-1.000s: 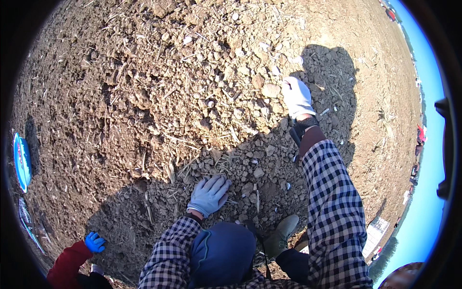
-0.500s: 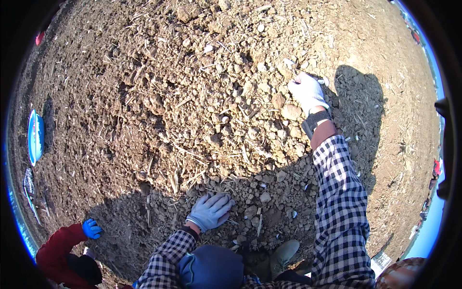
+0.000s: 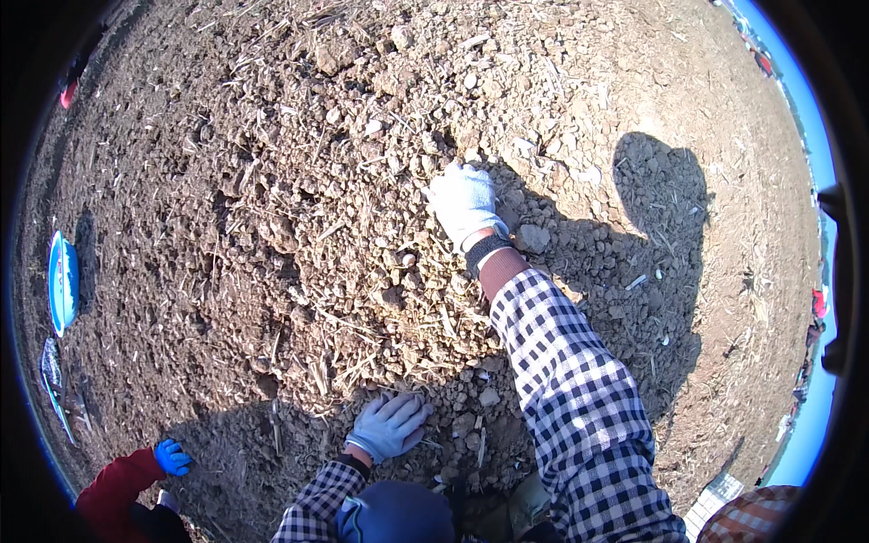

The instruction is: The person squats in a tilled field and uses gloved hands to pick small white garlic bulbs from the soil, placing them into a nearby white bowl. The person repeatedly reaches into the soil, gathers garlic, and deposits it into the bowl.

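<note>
My right hand (image 3: 463,204), in a white work glove on a checked sleeve, reaches far out and presses down on clods and dry stalks in the ploughed soil (image 3: 299,181); whether anything is inside its fingers is hidden. My left hand (image 3: 391,425), in a pale blue-grey glove, rests flat with spread fingers on crumbly earth close to my body, in my own shadow. A fist-sized stone (image 3: 532,238) lies just right of my right wrist.
Another person's red sleeve and blue glove (image 3: 170,456) show at the lower left. A blue bowl-shaped container (image 3: 62,281) sits at the left edge. Rough clods and straw cover the ground all around. My shadow (image 3: 656,208) falls to the right.
My right hand has swung left and nearer the middle of the view, onto a new patch of clods. The left hand has stayed on the ground near my body.
</note>
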A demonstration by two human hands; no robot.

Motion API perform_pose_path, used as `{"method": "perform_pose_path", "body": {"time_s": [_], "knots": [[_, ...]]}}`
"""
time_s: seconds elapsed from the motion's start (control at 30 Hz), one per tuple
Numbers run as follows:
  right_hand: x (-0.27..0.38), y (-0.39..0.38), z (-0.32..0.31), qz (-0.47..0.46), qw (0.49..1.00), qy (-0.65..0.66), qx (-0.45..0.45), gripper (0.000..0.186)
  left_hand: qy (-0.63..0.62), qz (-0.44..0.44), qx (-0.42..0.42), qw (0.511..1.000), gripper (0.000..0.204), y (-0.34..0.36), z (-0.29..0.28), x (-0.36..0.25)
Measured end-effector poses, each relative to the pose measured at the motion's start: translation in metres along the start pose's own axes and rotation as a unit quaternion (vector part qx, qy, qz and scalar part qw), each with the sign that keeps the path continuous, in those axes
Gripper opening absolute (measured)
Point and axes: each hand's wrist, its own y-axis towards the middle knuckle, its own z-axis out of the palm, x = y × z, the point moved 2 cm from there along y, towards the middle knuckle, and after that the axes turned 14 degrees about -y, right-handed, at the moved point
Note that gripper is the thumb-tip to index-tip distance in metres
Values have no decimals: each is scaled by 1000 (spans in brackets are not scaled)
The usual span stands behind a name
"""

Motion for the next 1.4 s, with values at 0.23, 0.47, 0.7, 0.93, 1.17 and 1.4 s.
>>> {"method": "perform_pose_path", "body": {"time_s": [0.23, 0.47, 0.7, 0.93, 1.17, 1.4], "knots": [[-107, 19, 2, 172, 972, -18, -159, 23, -1, -4, -7, 1000, 46, -5, 3, 1], [-133, 24, 44, 173, 984, 25, -47, 17, -7, 2, -18, 1000, 44, -5, 4, 3], [-127, 25, 16, 218, 951, 199, -95, 13, -19, 3, -22, 1000, 44, -5, 3, 3], [-52, 51, -2, 33, 977, 203, -49, 20, -29, -10, -25, 999, 46, -6, 3, 2], [-57, 44, 3, 149, 967, 128, -162, 22, -29, -10, -27, 999, 47, -6, 3, 2], [-39, 39, 13, 14, 976, -83, -202, 18, -24, -5, -23, 999, 48, -6, 2, 3]]}}
